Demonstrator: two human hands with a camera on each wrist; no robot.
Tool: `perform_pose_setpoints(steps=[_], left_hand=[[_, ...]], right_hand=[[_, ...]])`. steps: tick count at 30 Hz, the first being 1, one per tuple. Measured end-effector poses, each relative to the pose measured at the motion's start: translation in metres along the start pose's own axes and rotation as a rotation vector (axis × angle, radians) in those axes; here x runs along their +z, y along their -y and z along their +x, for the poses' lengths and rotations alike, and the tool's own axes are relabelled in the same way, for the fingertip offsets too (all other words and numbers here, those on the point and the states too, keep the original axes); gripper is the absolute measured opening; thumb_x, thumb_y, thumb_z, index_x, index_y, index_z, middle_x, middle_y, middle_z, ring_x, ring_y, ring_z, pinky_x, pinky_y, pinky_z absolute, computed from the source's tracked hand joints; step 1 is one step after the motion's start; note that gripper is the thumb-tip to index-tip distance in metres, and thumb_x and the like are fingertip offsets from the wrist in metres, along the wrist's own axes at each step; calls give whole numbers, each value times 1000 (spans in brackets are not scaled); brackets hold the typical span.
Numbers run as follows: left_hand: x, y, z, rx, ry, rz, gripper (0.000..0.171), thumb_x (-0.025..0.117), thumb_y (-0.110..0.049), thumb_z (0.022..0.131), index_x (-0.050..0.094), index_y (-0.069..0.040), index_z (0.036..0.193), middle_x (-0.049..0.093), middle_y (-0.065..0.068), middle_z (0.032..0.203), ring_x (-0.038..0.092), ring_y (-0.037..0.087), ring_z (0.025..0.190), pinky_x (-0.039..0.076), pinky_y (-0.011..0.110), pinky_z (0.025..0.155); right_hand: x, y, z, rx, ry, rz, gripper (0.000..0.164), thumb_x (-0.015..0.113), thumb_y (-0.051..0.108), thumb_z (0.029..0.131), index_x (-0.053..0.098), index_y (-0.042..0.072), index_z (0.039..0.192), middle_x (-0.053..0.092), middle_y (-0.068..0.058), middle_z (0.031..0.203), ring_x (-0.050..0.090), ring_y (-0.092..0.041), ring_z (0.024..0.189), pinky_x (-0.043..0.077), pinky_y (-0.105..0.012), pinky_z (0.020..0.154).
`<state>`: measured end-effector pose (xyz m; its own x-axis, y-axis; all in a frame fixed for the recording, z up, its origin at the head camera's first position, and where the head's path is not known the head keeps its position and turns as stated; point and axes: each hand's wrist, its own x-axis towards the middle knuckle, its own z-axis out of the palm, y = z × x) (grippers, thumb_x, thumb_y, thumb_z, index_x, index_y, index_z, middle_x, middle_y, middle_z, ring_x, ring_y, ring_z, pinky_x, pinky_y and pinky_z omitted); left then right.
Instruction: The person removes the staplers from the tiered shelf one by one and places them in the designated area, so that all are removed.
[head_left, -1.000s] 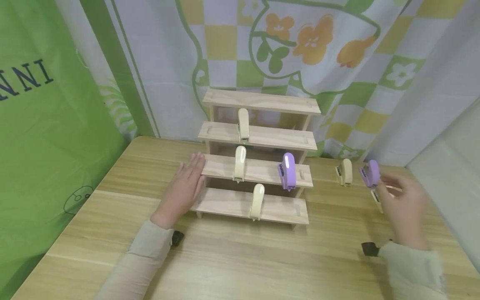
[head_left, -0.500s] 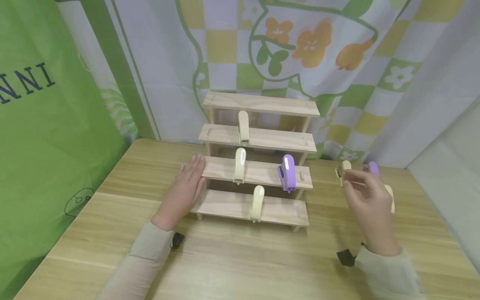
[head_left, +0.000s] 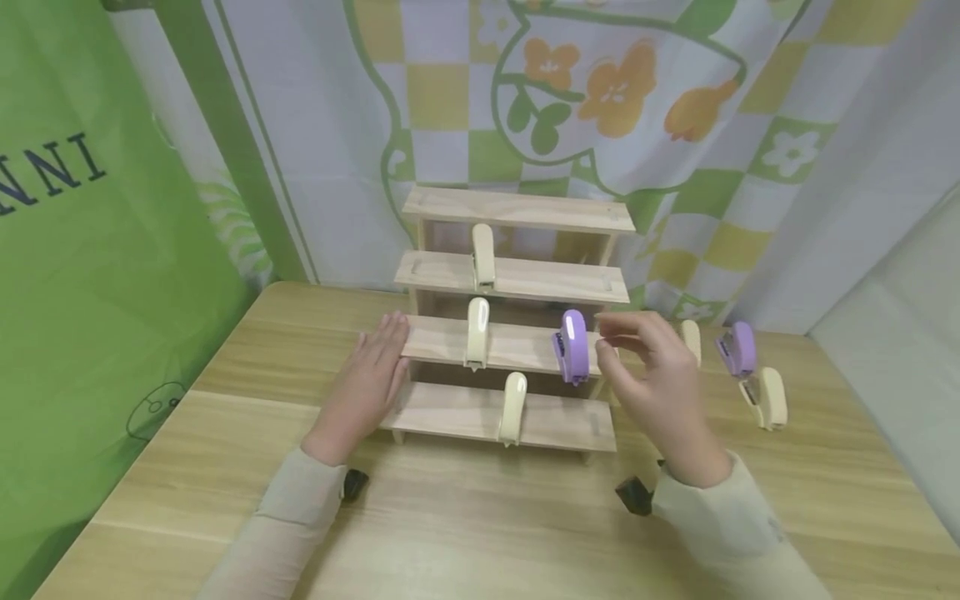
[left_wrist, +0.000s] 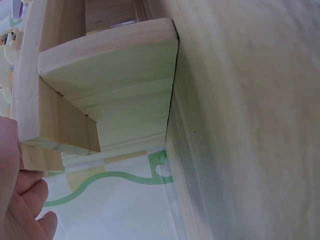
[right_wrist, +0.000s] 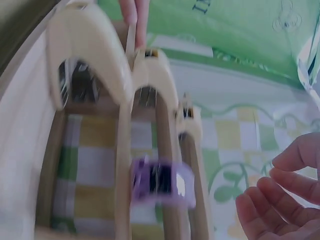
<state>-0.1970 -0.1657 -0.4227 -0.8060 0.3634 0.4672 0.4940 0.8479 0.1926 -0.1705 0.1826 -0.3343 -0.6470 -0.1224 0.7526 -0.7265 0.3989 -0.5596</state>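
Observation:
A wooden stepped rack [head_left: 442, 404] with several tiers stands on the table. My left hand [head_left: 360, 383] rests its straight fingers on the left end of the second tier from the bottom; the left wrist view shows its fingers [left_wrist: 32, 200] by the rack's side. That tier bears a cream stapler [head_left: 477, 333] and a purple stapler [head_left: 575, 346]. Other cream staplers sit on the lowest tier [head_left: 450, 408] and the tier above. Just right of the purple stapler is my right hand [head_left: 660, 392], fingers loosely bent, nothing between them; the right wrist view shows a gap.
On the table right of the rack lie a purple stapler [head_left: 741, 348] and two cream staplers, the nearer cream one [head_left: 772, 400] by the right side. A patterned curtain [head_left: 442, 100] hangs behind, and a green cloth [head_left: 112, 292] on the left.
My right hand has moved left from the staplers on the table to beside the purple stapler on the rack. My left hand stays in place.

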Motion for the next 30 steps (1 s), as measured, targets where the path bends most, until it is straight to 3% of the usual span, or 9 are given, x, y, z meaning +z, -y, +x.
perform_pose_setpoints(steps=[8, 13, 22, 30], left_hand=[[0, 0, -1, -10, 15, -2, 57, 47, -19, 108, 29, 6, 156, 28, 22, 162, 26, 36, 151, 24, 59, 122], [0, 0, 0, -8, 2, -9, 57, 48, -17, 107, 29, 6, 155, 29, 23, 161, 27, 37, 150, 24, 60, 121], [-1, -1, 0, -12, 7, -6, 57, 48, -19, 108, 29, 6, 156, 28, 22, 162, 26, 36, 151, 24, 59, 122], [-2, -1, 1, -21, 21, -12, 57, 48, -19, 108, 28, 5, 156, 27, 21, 162, 24, 36, 151, 23, 59, 122]], right_hand=[[28, 12, 13, 8, 125, -43, 31, 71, -13, 83, 67, -9, 113, 69, -17, 114, 67, -27, 100, 59, -27, 91], [41, 17, 24, 108, 147, -31, 30, 74, -5, 86, 67, -6, 115, 69, -15, 115, 67, -26, 103, 58, -27, 93], [58, 21, 46, 323, 195, 25, 32, 70, 5, 93, 64, -5, 123, 67, -17, 123, 66, -30, 109, 58, -36, 95], [70, 27, 66, 435, 224, 37, 38, 70, 8, 94, 62, -4, 129, 65, -16, 130, 65, -27, 113, 57, -30, 96]])
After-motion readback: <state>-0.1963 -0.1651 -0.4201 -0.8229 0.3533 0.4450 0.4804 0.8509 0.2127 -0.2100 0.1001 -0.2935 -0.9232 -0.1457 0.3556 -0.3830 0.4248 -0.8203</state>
